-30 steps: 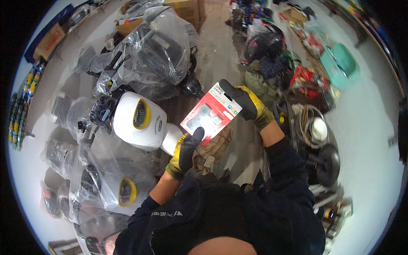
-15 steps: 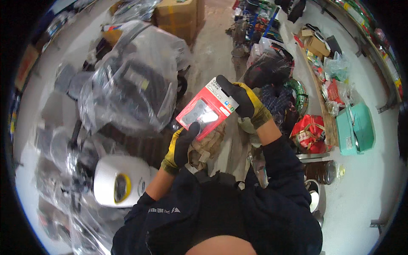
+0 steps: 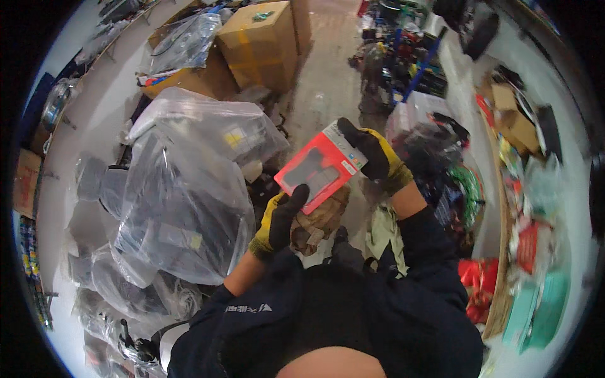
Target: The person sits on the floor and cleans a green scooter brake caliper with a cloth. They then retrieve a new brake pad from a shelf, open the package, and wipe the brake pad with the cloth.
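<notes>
Both my hands wear black and yellow work gloves. Between them is a flat red and white blister pack (image 3: 315, 171), tilted, with a dark grey item behind its clear front; what that item is I cannot make out. My left hand (image 3: 282, 217) grips the lower left edge, thumb laid over the front. At the upper right, my right hand (image 3: 376, 154) pinches the white header end. Below the pack, a brown crumpled bundle (image 3: 321, 220) sits near my feet.
On the left stands a large plastic-wrapped scooter-like vehicle (image 3: 189, 189). Cardboard boxes (image 3: 258, 47) are stacked beyond it. To the right are a wooden shelf edge (image 3: 501, 277), a red bag (image 3: 477, 283) and a teal box (image 3: 535, 315). A narrow floor strip (image 3: 324, 69) runs ahead between piled goods.
My view has shifted forward along the aisle, so the surroundings sit lower. Both hands still hold the pack, which appears slightly further right, with less glare on its front.
</notes>
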A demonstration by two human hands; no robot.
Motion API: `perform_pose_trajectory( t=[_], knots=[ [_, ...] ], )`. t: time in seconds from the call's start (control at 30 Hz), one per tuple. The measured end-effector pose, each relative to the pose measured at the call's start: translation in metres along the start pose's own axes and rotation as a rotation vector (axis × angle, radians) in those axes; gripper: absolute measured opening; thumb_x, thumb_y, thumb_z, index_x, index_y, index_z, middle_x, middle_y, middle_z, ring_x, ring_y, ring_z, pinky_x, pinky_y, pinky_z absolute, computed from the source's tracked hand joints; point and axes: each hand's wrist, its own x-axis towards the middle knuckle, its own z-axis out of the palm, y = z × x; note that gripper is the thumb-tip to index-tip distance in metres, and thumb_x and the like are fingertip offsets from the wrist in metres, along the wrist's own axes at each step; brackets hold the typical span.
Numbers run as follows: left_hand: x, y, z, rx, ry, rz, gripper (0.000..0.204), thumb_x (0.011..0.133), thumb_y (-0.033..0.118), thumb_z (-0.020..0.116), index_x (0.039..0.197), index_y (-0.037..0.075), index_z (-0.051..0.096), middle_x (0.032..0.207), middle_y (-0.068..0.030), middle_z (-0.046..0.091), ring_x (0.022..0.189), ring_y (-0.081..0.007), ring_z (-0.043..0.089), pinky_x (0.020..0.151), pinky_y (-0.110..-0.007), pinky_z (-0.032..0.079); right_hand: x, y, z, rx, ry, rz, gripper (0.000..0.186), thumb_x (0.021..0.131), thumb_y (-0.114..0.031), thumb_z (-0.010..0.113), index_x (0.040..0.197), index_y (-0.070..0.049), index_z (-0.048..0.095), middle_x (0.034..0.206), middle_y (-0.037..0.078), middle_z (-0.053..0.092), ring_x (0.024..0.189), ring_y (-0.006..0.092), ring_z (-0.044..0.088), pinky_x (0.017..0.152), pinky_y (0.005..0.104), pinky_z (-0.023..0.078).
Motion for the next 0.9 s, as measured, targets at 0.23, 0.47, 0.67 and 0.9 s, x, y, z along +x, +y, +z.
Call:
perform_pose_trajectory(
  t=[0.23, 0.47, 0.67, 0.9],
  knots=[
    [0.190, 0.066, -0.001, -0.009, 0.125, 0.070, 0.034, 0.107, 0.028, 0.066, 0.132, 0.005, 0.070, 0.124, -0.0002, 0.072, 0.111, -0.0087, 0.064, 0.098, -0.029, 0.050, 0.183, 0.145, -0.082, -0.090, -0.052, -0.252, 0.062, 0.094, -0.008, 0.052, 0.156, -0.002, 0.050, 0.130, 0.016, 0.072, 0.110, 0.0195, 0.067, 0.102, 0.0300, 0.049],
    [0.450, 0.106, -0.006, -0.035, 0.162, 0.169, 0.052, 0.111, 0.047, 0.055, 0.136, 0.003, 0.068, 0.130, -0.0009, 0.069, 0.116, -0.0119, 0.063, 0.102, -0.030, 0.049, 0.340, 0.317, -0.176, -0.084, -0.067, -0.242, 0.067, 0.090, -0.001, 0.059, 0.157, -0.001, 0.048, 0.130, 0.016, 0.071, 0.110, 0.0264, 0.070, 0.100, 0.0328, 0.051],
    [0.672, 0.187, 0.018, 0.073, 0.108, -0.021, 0.054, 0.110, 0.051, 0.054, 0.128, 0.004, 0.073, 0.122, 0.0031, 0.069, 0.111, -0.0071, 0.061, 0.099, -0.027, 0.048, 0.433, 0.401, -0.290, -0.079, 0.094, -0.042, 0.064, 0.093, 0.001, 0.066, 0.155, 0.000, 0.049, 0.137, 0.020, 0.067, 0.119, 0.0280, 0.069, 0.103, 0.0382, 0.053],
    [0.923, 0.237, 0.058, 0.070, -0.033, -0.079, 0.054, 0.109, 0.051, 0.057, 0.129, 0.003, 0.071, 0.121, -0.0009, 0.072, 0.107, -0.0099, 0.064, 0.096, -0.028, 0.050, 0.520, 0.544, -0.391, 0.319, 0.256, 0.197, 0.037, 0.105, -0.022, 0.059, 0.133, 0.002, 0.063, 0.111, 0.021, 0.075, 0.096, 0.0336, 0.075, 0.087, 0.0431, 0.059]
  ],
)
